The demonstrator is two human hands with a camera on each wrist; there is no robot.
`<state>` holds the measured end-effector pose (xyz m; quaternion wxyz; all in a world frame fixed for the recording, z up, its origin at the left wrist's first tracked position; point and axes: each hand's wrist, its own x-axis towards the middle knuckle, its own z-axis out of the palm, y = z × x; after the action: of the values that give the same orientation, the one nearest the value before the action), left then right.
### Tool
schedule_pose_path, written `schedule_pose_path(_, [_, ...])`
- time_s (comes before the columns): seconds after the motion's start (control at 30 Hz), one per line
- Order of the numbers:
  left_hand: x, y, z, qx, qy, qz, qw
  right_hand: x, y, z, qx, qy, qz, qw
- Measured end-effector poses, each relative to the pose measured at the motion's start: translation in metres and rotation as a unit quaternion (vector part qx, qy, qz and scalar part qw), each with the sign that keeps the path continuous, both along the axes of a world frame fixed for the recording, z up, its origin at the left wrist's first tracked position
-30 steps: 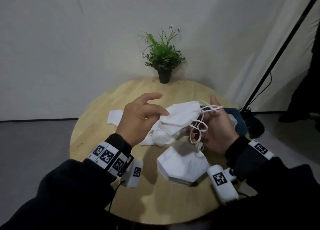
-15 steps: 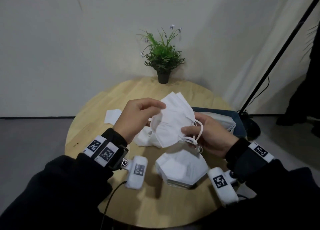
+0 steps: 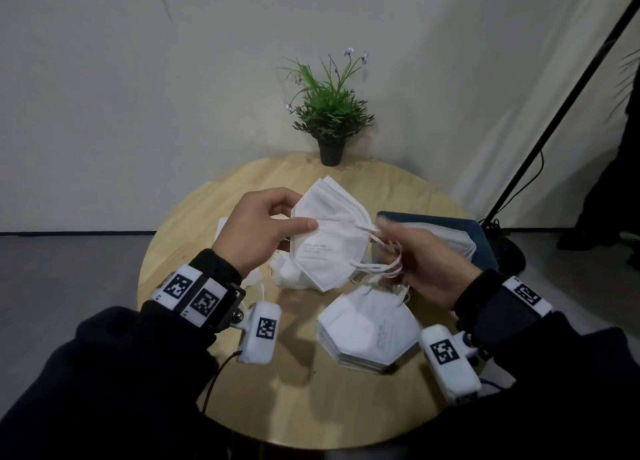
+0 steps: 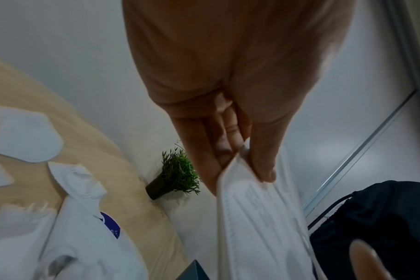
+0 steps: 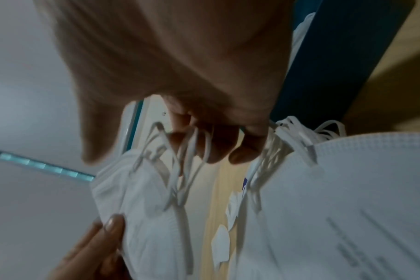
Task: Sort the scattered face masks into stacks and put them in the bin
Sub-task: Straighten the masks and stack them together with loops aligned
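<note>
A small bundle of masks (image 3: 325, 238) is held in the air above the bench (image 3: 277, 407), pinched at its left edge between thumb and fingers of the left hand (image 3: 261, 229). The ear loops (image 3: 381, 269) are gathered in the curled fingers of the right hand (image 3: 429, 262). Compared with a second ago, the bundle has been turned from lying flat and loose to standing squared and face-on, with its loops drawn to one side; it is judged that the bundle is nearly ready to be set down. A finished stack (image 3: 367, 335) lies on the bench just below, and loose masks (image 3: 291, 276) remain behind the held bundle. The blue bin (image 3: 481, 238) stands at the right edge and already holds some masks. How many masks are in the bundle cannot be told, the loose pile is largely hidden by the hands, and both wrist views are blurred.
</note>
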<state>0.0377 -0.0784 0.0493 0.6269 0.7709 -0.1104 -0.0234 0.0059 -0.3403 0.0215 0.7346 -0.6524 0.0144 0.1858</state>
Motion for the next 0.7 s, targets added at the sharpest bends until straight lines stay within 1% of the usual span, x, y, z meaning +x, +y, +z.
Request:
schedule_pose_path(0.1, [-0.005, -0.002, 0.001, -0.024, 0.017, 0.011, 1.000, -0.003, 0.006, -0.005, -0.061, -0.059, -0.040, 0.996])
schedule_pose_path(0.2, [-0.013, -0.001, 0.000, -0.040, 0.024, 0.032, 0.998, -0.006, 0.007, 0.000, -0.068, -0.098, -0.066, 0.991])
schedule_pose_path(0.33, [-0.028, -0.002, -0.008, -0.054, 0.015, 0.053, 0.997, -0.010, 0.005, 0.005, -0.066, -0.096, -0.029, 0.993])
schedule_pose_path(0.47, [-0.030, -0.005, -0.009, -0.046, 0.001, 0.059, 0.997, -0.014, 0.002, 0.008, -0.042, -0.092, -0.065, 0.993])
schedule_pose_path(0.7, [-0.025, -0.013, -0.008, -0.027, 0.011, 0.032, 0.999, -0.011, -0.002, 0.004, -0.076, -0.106, -0.100, 0.986])
